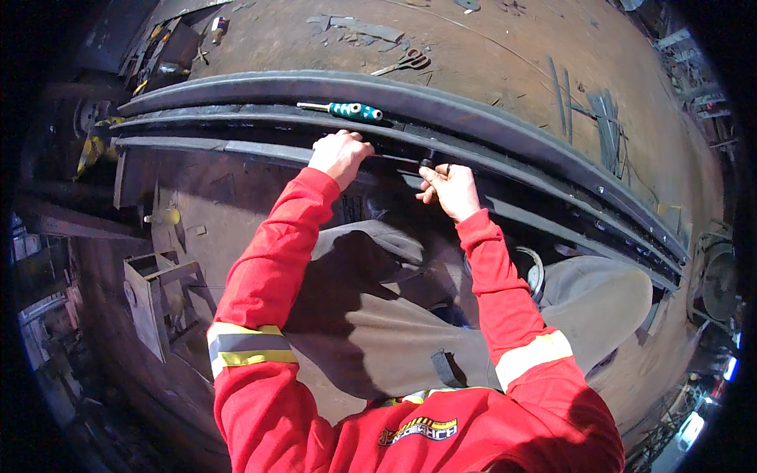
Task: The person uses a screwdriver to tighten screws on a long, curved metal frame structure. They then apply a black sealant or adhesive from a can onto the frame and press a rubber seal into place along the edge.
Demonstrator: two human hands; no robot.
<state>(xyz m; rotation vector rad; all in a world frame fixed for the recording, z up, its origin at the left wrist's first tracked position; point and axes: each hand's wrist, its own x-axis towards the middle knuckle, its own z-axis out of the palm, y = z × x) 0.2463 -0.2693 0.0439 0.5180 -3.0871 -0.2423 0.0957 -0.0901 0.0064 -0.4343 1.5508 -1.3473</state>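
Observation:
Long dark metal beams (260,147) lie side by side across the space in front of me. My left hand (341,158) is closed over the nearest beam's edge. A thin metal rod (397,158) runs rightward from its fingers, but the left end is hidden in the hand. At the rod's right end is a small black piece (426,160), pinched by the fingertips of my right hand (451,191); its exact kind is unclear. A screwdriver with a teal and white handle (355,111) rests on the beams beyond my left hand, its shaft pointing left.
Scissors (404,61) and flat scrap pieces (367,30) lie on the brown floor past the beams. Several thin metal strips (605,130) are at the far right. A small metal frame (154,296) stands at left. My bent legs (378,331) are close behind the beams.

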